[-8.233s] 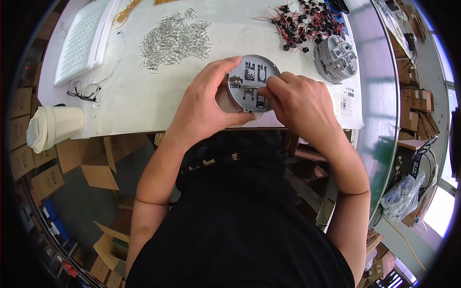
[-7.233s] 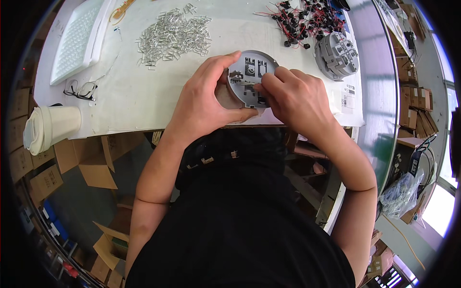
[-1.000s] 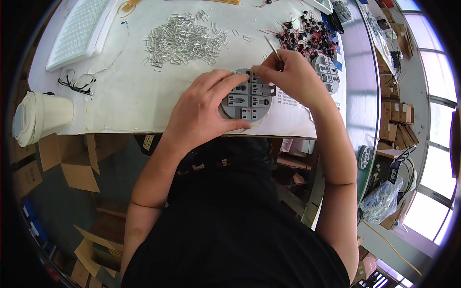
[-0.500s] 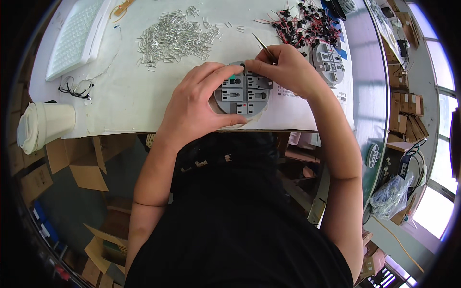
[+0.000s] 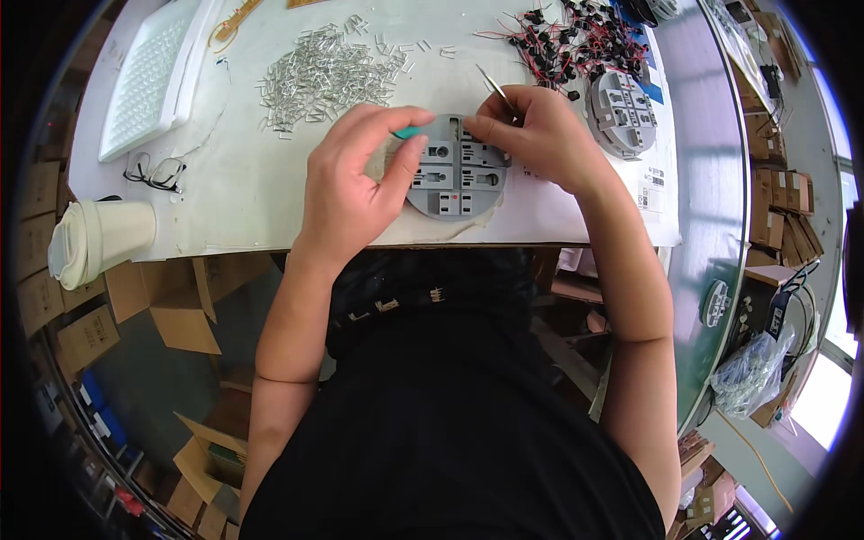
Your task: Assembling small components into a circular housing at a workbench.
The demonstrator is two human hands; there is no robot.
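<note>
Your hands work a round grey fixture at the table's near edge.

Your right hand point(image 5: 540, 139) pinches slim metal tweezers point(image 5: 494, 87) between thumb and fingers, their free end slanting up and away, the fingertips down on the upper right part of the round grey fixture point(image 5: 456, 168). Your left hand point(image 5: 355, 184) curls over the fixture's left side, forefinger and thumb closed on a small teal piece point(image 5: 407, 132) at its upper left rim. The fixture lies flat on the white table point(image 5: 234, 193). Behind it lies a heap of small metal clips point(image 5: 319, 76); to the right, red-wired black parts point(image 5: 585, 40) and a second round fixture point(image 5: 624, 112). A paper cup point(image 5: 99, 247) lies at the left edge.
</note>
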